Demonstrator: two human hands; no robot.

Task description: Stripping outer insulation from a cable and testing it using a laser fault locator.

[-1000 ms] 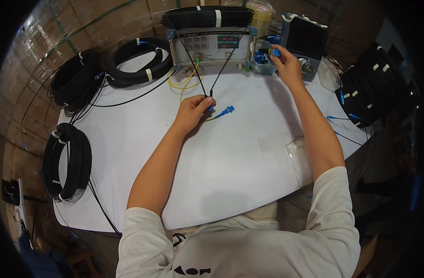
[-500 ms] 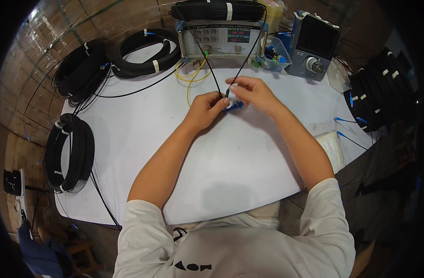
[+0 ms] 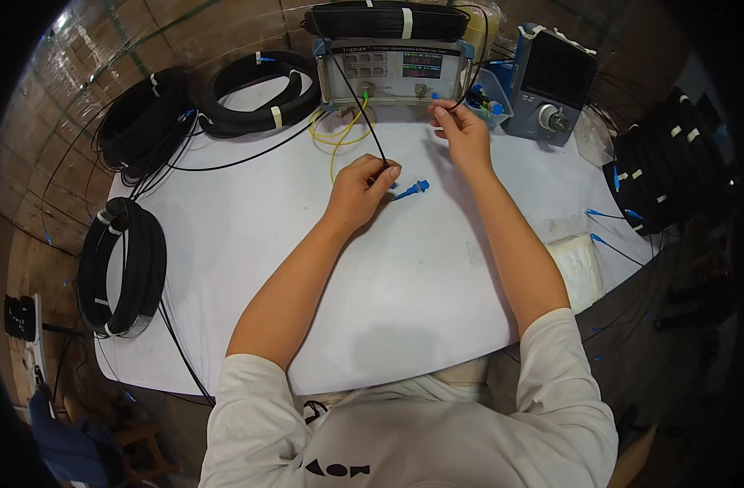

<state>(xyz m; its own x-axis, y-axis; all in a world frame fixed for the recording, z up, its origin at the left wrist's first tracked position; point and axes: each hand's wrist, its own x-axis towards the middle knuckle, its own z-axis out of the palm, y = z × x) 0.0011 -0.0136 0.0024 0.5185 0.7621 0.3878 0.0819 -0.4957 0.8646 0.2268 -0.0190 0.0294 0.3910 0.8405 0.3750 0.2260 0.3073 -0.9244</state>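
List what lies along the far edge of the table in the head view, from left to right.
Black cable coil → second black cable coil with white ties → grey test instrument with a lit display → right hand → blue-grey box with a dark screen and knob → black cable bundles.

The right hand (image 3: 461, 134) covers whatever its fingertips pinch. The meter (image 3: 396, 69) display digits are too small to resolve. The black cable coil (image 3: 673, 163) at right fades into dark rim.
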